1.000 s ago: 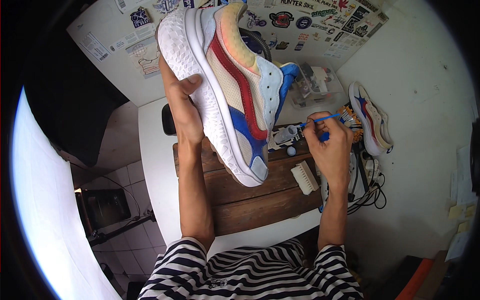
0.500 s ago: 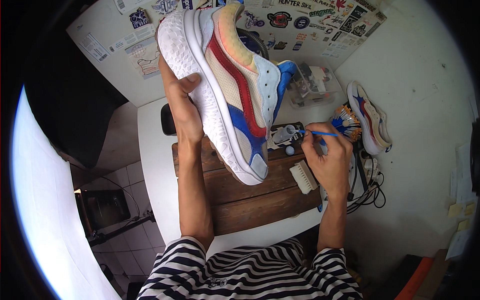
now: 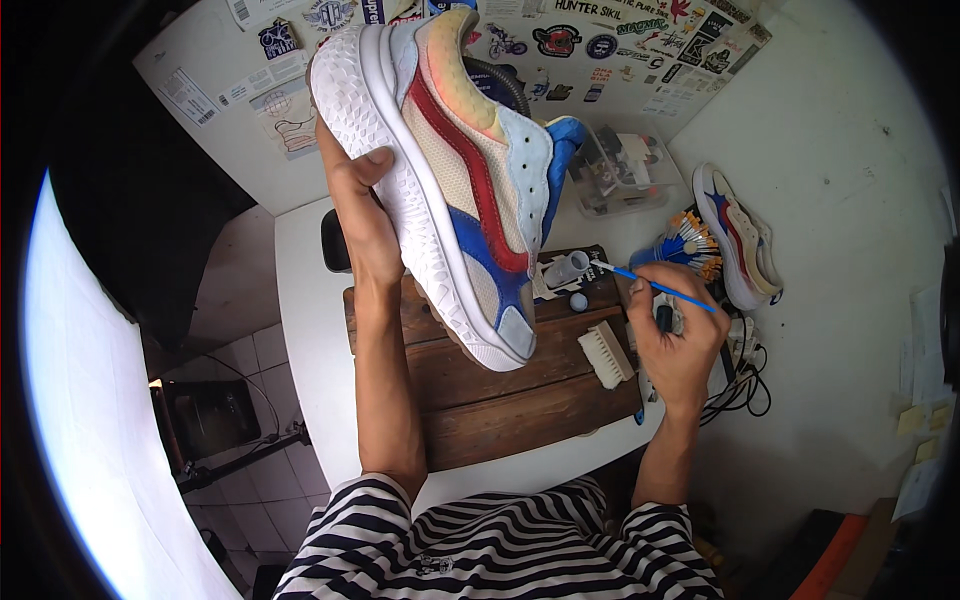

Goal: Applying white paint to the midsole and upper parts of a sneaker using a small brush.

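Left hand (image 3: 368,225) is clamped on the sole of the sneaker (image 3: 450,200), held up over the wooden board's (image 3: 480,410) far edge; right hand (image 3: 680,325) pinches a thin blue brush (image 3: 624,272), tip just beside the bottle (image 3: 568,268) near that edge. Probably partway: bottle open, cap (image 3: 579,302) off, brush not yet on sneaker; can't tell if any coating is on.

I have two bare forearms (image 3: 392,385) over the near edge of the table (image 3: 308,300). My left hand (image 3: 362,225) is raised toward the left edge, clasping, thumb pressed across the front, fingertips hidden from me. Toward the right side, my right hand (image 3: 678,335) pinches with thumb and forefinger, wrist bent slightly.
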Demonstrator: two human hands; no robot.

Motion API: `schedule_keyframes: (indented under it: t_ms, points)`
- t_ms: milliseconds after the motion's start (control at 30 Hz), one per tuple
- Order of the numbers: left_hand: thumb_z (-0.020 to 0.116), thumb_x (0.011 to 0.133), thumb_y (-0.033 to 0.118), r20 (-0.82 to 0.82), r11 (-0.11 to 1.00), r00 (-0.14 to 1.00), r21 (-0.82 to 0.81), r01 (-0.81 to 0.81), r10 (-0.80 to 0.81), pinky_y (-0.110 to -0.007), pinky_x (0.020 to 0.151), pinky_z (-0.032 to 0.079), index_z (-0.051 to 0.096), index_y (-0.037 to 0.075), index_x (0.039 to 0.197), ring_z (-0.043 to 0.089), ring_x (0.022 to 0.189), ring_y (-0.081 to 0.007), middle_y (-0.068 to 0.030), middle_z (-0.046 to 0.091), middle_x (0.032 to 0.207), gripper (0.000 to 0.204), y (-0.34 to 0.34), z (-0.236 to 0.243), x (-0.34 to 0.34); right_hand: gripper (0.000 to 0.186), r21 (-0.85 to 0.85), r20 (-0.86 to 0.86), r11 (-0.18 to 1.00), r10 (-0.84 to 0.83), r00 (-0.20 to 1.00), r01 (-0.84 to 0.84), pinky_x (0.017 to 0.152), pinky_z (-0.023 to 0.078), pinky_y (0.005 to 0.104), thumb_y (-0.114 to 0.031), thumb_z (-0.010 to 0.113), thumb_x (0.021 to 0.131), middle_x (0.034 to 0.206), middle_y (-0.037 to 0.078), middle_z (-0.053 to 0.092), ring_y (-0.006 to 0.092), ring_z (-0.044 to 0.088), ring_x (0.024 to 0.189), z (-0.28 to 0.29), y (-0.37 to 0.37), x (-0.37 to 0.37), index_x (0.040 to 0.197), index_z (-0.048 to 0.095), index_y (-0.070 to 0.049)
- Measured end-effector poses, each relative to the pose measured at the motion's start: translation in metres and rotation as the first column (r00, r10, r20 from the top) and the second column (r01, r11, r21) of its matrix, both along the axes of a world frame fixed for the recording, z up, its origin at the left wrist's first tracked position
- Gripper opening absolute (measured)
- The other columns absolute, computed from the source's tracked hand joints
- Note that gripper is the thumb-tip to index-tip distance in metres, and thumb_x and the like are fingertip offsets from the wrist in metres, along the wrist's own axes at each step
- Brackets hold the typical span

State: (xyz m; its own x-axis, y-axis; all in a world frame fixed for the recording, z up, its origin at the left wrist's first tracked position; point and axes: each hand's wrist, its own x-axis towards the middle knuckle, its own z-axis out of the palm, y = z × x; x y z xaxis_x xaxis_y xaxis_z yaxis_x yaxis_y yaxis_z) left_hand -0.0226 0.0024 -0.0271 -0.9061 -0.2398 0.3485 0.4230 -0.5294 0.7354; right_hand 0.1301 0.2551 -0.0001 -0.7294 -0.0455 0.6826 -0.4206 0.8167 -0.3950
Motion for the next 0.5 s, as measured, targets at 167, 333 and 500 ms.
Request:
schedule_keyframes:
  t_ms: [167,333,500]
  points:
    - [0.04,0.097,0.02,0.047,0.992,0.999,0.121,-0.026,0.02,-0.036,0.105,0.049,0.048,-0.001,0.139,0.063,0.11,-0.0233,-0.0192,0.06,0.124,0.047,0.016,0.016,0.011,0.016,-0.328,-0.266,0.938,0.022,0.964,-0.111,0.074,0.06,0.0339,0.011,0.063,0.09,0.093,0.02,0.071,0.023,0.072,0.079,0.01,-0.01,0.023,0.106,0.064,0.008]
    - [0.043,0.102,0.02,0.079,0.989,0.995,0.134,-0.065,0.055,-0.035,0.096,0.056,0.056,-0.006,0.115,0.068,0.098,-0.023,-0.0218,0.065,0.115,0.033,0.017,0.019,0.019,0.02,-0.051,-0.395,0.978,0.165,0.904,-0.201,0.062,0.065,0.0333,0.005,0.065,0.09,0.092,0.025,0.069,0.0289,0.074,0.077,0.036,-0.041,0.033,0.108,0.059,0.009]
    - [0.044,0.1,0.021,0.118,0.961,0.989,0.271,0.054,-0.089,-0.036,0.098,0.055,0.056,-0.009,0.122,0.069,0.102,-0.0249,-0.0237,0.065,0.119,0.039,0.012,0.015,0.016,0.02,-0.004,-0.421,0.987,0.144,0.895,-0.161,0.061,0.065,0.0335,0.006,0.066,0.086,0.091,0.024,0.07,0.0289,0.074,0.073,0.037,-0.065,0.025,0.105,0.06,0.008]
